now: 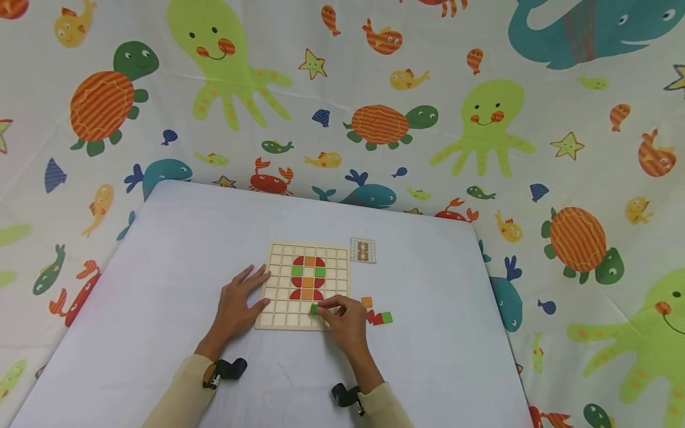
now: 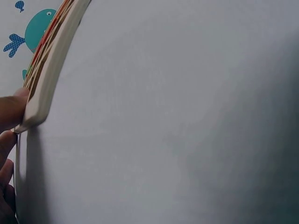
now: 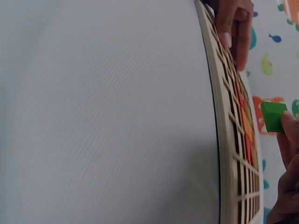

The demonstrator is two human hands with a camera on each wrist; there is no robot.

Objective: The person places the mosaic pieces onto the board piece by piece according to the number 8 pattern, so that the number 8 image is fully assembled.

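Both hands lie low on the white counter [image 1: 176,249], with the forearms coming up from the bottom of the head view. The left hand [image 1: 238,303] is flat with its fingers spread wide, and the fingertips rest on the left edge of the wooden grid board [image 1: 278,318]. The right hand [image 1: 345,321] has its fingers bent — it pinches a small green block [image 1: 314,308] just over the lower rows of the board. Red, orange and green pieces already sit in the middle squares. A few loose blocks [image 1: 379,315] lie on the counter just right of the board, and a small pattern card [image 1: 363,250] lies by its far right corner.

From the left wrist, fingertips [image 2: 11,109] touch the board's corner [image 2: 39,100].

From the right wrist, the green block [image 3: 273,116] is held at the fingertips [image 3: 290,135], just above the board [image 3: 224,140] — the left hand's fingers [image 3: 231,28] rest on the far end.
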